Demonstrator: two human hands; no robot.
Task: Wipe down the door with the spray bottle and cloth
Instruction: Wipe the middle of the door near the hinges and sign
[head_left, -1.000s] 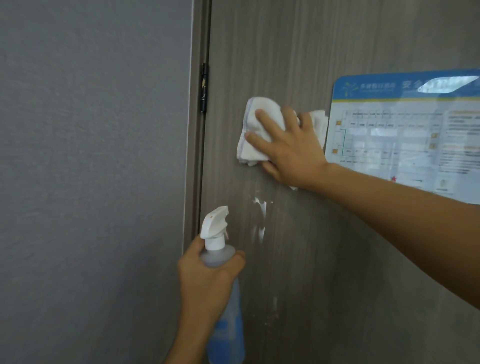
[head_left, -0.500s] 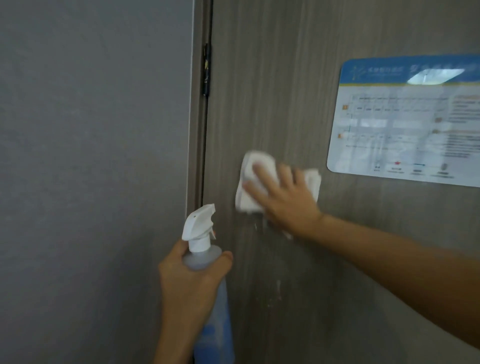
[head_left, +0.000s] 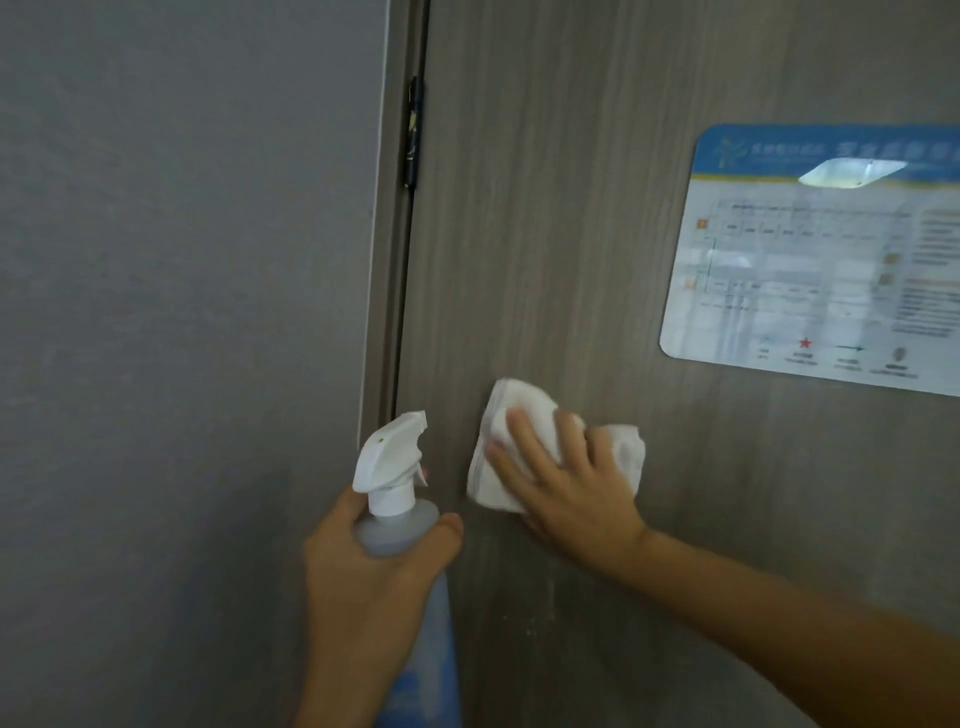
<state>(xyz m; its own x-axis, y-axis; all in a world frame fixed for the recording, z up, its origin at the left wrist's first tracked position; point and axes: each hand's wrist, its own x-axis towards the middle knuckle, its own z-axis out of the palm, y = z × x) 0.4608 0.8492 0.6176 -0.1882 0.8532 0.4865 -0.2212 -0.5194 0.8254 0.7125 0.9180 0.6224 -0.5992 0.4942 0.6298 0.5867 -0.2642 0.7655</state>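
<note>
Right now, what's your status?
Left hand grips spray bottle. Right hand presses cloth flat on door. Sign upper right, clear.

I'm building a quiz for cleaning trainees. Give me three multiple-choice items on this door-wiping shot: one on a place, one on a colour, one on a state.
1. Where is the cloth?
A. On the grey wall
B. On the door, below and left of the sign
C. Draped over the bottle

2. What colour is the bottle's trigger head?
A. White
B. Red
C. Black

3. What is the left hand doing?
A. Hanging idle
B. Pressing flat on the door
C. Gripping the bottle by its neck

Answers:
1 B: the right hand presses the cloth to the door, lower than the sign and left of it.
2 A: the head on the bottle is white.
3 C: the fingers and thumb curl round the neck under the trigger head.
</note>
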